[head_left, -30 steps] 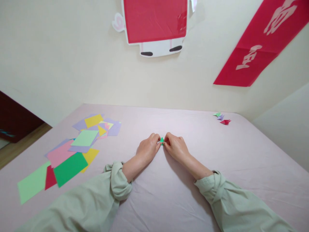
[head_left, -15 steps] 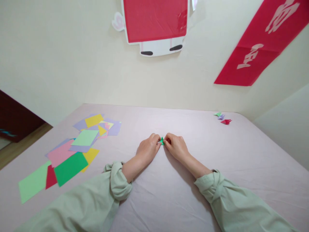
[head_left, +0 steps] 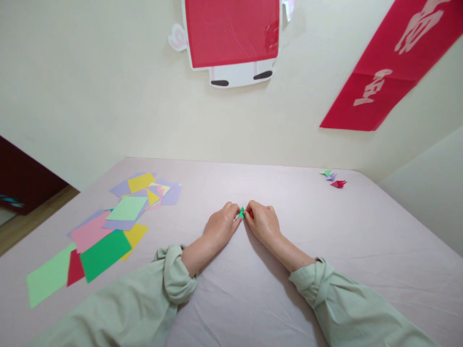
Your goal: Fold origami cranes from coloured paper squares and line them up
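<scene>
Left hand and right hand face each other over the bench; each grip pinches the small green fold between them; loose sheets overlap at the left; three folded pieces, green, purple and red, sit close together at the far right.

A small, triangular green folded paper is held between both hands

The left hand and right hand pinch a small green folded paper; from it, loose sheets spread toward 9 o'clock, 3 folded pieces between 2 and 3.
</scene>
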Motion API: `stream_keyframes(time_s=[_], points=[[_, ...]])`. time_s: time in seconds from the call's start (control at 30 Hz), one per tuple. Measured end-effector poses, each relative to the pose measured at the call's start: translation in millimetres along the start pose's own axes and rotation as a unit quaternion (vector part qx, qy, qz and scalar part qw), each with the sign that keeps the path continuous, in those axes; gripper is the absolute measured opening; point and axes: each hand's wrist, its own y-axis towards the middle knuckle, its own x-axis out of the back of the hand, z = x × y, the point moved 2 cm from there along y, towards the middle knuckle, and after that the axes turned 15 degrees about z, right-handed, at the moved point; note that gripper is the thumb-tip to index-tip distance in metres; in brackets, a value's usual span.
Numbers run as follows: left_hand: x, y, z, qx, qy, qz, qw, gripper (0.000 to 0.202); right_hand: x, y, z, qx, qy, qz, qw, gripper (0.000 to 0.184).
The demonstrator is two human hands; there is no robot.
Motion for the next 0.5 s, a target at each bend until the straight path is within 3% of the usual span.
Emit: stream_keyframes(time_s=[0.33, 0.5], points=[[0.3, -0.2, 0.5, -0.005, 0.007, -0.002, 1.0, 0.01, -1.9, 3.7, -3.6, -0.002, 0.001, -0.006, 1.0, 0.012], [2.8, -7.9, -3.2, -0.04, 0.029, -0.022, 0.999, 0.02, -1.6, 4.1, -2.7, -0.005, 0.001, -0.01, 1.0, 0.012]])
